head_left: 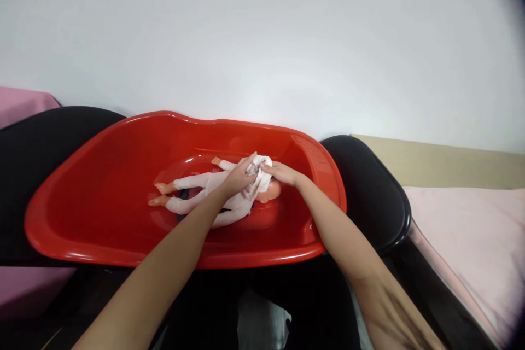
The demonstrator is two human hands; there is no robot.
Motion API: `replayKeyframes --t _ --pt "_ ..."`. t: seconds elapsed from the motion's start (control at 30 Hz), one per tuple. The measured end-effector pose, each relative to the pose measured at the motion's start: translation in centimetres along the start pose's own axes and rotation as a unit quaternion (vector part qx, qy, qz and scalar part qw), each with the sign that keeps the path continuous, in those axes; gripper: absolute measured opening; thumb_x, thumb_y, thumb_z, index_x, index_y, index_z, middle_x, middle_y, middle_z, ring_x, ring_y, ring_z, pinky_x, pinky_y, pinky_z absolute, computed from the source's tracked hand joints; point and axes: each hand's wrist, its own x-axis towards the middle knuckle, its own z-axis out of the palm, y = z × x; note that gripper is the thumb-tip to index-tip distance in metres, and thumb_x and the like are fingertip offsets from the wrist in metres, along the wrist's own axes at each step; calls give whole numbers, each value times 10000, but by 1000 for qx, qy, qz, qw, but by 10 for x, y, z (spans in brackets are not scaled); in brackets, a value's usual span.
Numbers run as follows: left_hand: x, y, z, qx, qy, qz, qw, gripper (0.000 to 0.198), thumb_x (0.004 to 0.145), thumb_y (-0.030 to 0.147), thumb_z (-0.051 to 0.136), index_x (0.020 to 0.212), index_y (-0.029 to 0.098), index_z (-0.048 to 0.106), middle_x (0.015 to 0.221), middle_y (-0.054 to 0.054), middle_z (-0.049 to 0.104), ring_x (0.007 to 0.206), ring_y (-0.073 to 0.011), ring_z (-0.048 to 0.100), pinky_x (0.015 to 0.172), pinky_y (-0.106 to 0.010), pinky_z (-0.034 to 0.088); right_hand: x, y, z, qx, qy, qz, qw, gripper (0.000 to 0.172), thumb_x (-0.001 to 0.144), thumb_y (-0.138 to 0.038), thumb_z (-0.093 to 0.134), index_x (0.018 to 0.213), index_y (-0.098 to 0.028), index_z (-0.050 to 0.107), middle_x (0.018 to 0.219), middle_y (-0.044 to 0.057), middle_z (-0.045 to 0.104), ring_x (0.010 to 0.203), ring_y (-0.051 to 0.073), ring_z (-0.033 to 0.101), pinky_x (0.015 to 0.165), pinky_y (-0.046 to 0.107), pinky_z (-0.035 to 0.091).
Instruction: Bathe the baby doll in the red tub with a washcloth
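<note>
A plain white wall stands behind a glossy red plastic tub. Smooth black rounded surfaces show at both tub ends. A doll with a white body and peach plastic head and feet lies lengthwise inside, head to the right. The left hand and right hand both grip a crumpled white patterned cloth over the doll's head.

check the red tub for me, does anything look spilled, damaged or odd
Nothing looks spilled or damaged in the red tub. Slightly odd: dark material shows between the legs of the doll; I can't tell what it is. The white cloth over part of its head looks bunched, but both hands hold it.
</note>
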Motion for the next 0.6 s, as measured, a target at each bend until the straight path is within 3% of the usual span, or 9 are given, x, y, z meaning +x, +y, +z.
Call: replayKeyframes --t 0.1,0.23,0.3,0.37,0.5,0.6 --pt "-1 -3 3 -14 -42 11 999 936 951 346 783 1848 214 550 1873 -162 459 1749 -380 492 1469 -472 429 0 3 1 0 2 19 1000 525 1218 -618 666 1486 -185 794 1539 137 825 1434 294 767 1348 414 556" --pt "-3 -1 14 26 -70 53 996 1085 890 340 902 1870 151 477 1934 -209 376 1843 -410 327 1536 -503 292 -4 -4 5 63 -21 69 995 521 1209 -635 676 1412 -168 785 1369 154 864 1231 279 831 1175 387 678" --pt "-3 3 19 33 -68 59 995 1096 901 324 898 1876 122 442 1936 -233 394 1831 -400 364 1526 -503 310 -6 -9 8 93 -23 82 992 506 1197 -638 696 1357 -167 787 1285 151 873 1163 274 840 1114 370 702" --pt "-4 6 22 40 -45 66 996 972 964 331 842 1839 92 492 1904 -251 464 1804 -391 421 1513 -497 329 -7 -12 9 115 -33 81 990 486 1174 -637 739 1314 -175 793 1279 148 874 1196 276 839 1144 361 689" --pt "-4 8 17 33 3 62 998 525 1105 303 593 1578 148 763 1642 -187 763 1557 -360 702 1391 -488 500 -3 -5 6 121 -85 58 987 500 1104 -616 848 1360 -191 791 1439 147 849 1394 291 795 1307 393 601" --pt "1 1 5 20 46 3 999 458 1112 299 519 1418 184 839 1442 -134 867 1336 -353 811 1245 -483 617 2 4 2 112 -79 4 991 587 1054 -615 895 1466 -216 770 1581 143 796 1460 302 769 1353 441 571"
